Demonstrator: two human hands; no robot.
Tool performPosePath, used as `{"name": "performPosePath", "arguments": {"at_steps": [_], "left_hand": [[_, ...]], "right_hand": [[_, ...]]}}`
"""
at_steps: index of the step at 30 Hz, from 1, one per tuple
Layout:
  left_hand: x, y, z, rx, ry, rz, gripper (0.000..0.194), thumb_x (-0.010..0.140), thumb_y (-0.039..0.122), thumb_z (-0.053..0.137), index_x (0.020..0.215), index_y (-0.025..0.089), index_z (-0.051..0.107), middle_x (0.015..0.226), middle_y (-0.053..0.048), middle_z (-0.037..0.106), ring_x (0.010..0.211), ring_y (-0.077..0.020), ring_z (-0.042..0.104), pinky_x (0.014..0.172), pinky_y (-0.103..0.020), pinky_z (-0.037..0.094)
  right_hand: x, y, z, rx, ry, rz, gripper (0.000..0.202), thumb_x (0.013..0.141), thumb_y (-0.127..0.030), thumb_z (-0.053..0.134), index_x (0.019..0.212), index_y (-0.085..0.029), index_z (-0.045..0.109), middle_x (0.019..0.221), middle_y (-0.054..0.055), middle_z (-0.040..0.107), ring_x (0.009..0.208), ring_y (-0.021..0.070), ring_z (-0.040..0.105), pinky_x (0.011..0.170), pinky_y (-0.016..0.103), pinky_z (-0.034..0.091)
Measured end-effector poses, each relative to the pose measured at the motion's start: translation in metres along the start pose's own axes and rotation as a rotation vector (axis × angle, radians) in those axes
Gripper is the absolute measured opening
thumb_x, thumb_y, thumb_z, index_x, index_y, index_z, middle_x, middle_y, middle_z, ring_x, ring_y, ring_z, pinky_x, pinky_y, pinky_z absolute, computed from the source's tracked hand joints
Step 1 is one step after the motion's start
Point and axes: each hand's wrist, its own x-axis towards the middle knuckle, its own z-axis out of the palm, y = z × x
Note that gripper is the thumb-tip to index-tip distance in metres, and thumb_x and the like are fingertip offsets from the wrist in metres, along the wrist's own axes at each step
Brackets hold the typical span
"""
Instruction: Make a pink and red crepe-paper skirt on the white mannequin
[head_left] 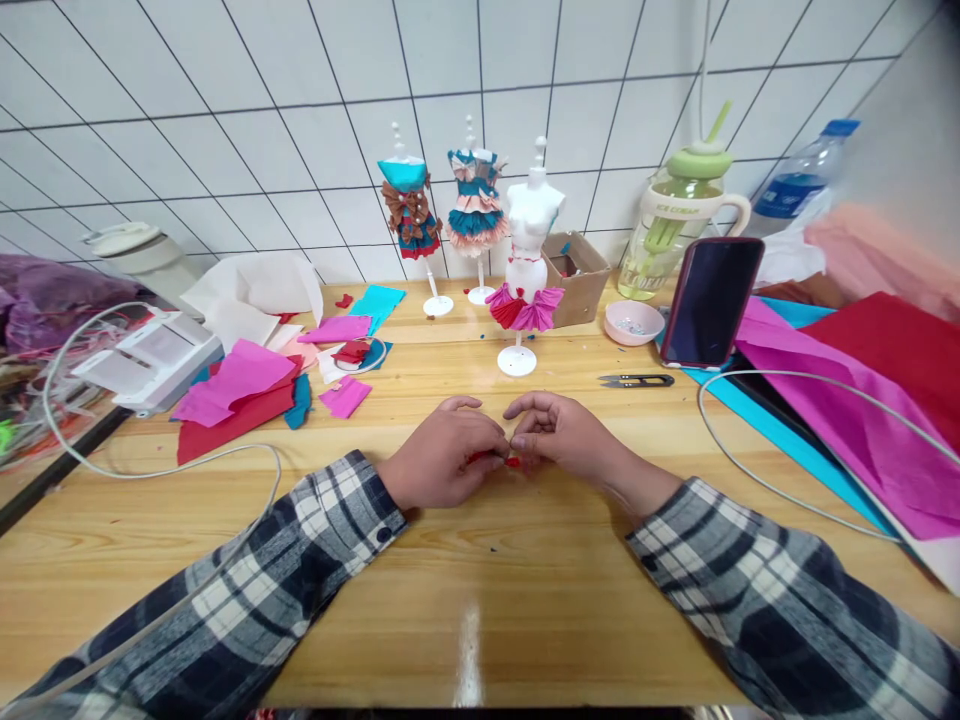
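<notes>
Between my hands, low over the wooden table [450,580], is a small red piece [513,462], probably paper. My left hand [448,452] is closed round part of it, with the thumb and fingers pressed together. My right hand [559,435] meets it from the other side, its thumb and fingertips pinched close to the red piece; what they grip is too small to make out. Just beyond my hands stands a white mannequin [531,215] with a pink and red pleated paper piece [523,309] round its lower part.
Two dressed mannequins [409,205] [476,205] stand behind, beside a cardboard box [576,280]. Snips [636,381], a pink bowl [634,323], a phone [711,302] and a bottle [675,220] are at right. Coloured paper [236,385] lies left; cables [750,480] loop on both sides.
</notes>
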Motion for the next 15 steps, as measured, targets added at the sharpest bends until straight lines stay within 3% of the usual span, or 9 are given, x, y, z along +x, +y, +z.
{"name": "performPosePath", "arguments": {"at_steps": [4, 9, 11, 15], "left_hand": [[0.002, 0.0, 0.005, 0.146, 0.018, -0.086, 0.016, 0.078, 0.02, 0.054, 0.083, 0.025, 0.068, 0.075, 0.0, 0.07, 0.076, -0.0169, 0.063, 0.103, -0.041, 0.031], [0.004, 0.001, 0.009, 0.125, 0.128, -0.188, 0.013, 0.076, 0.022, 0.053, 0.07, 0.021, 0.065, 0.063, -0.002, 0.064, 0.066, -0.0182, 0.059, 0.079, -0.034, 0.043], [0.005, 0.001, 0.009, -0.077, 0.209, -0.285, 0.012, 0.076, 0.024, 0.055, 0.073, 0.02, 0.066, 0.07, -0.002, 0.067, 0.071, -0.0186, 0.06, 0.073, -0.032, 0.044], [0.005, 0.002, 0.012, -0.812, 0.316, -0.476, 0.017, 0.074, 0.033, 0.062, 0.075, 0.016, 0.064, 0.07, -0.002, 0.066, 0.063, -0.0143, 0.058, 0.062, -0.027, 0.045]], "right_hand": [[-0.005, -0.001, 0.009, -0.318, 0.07, -0.196, 0.017, 0.075, -0.016, 0.062, 0.091, -0.02, 0.058, 0.07, -0.003, 0.066, 0.055, 0.0121, 0.062, 0.054, 0.025, 0.048], [-0.018, -0.003, 0.021, -1.026, 0.218, -0.628, 0.013, 0.085, -0.014, 0.055, 0.09, -0.023, 0.064, 0.08, 0.002, 0.069, 0.077, 0.0177, 0.058, 0.069, 0.031, 0.044], [-0.024, -0.005, 0.023, -1.238, 0.231, -0.748, 0.019, 0.09, -0.015, 0.049, 0.093, -0.023, 0.066, 0.082, 0.003, 0.069, 0.079, 0.0185, 0.056, 0.071, 0.032, 0.043], [-0.033, -0.011, 0.023, -1.419, 0.261, -0.915, 0.026, 0.093, -0.015, 0.044, 0.099, -0.027, 0.067, 0.091, 0.002, 0.072, 0.076, 0.0178, 0.055, 0.07, 0.032, 0.043]]}}
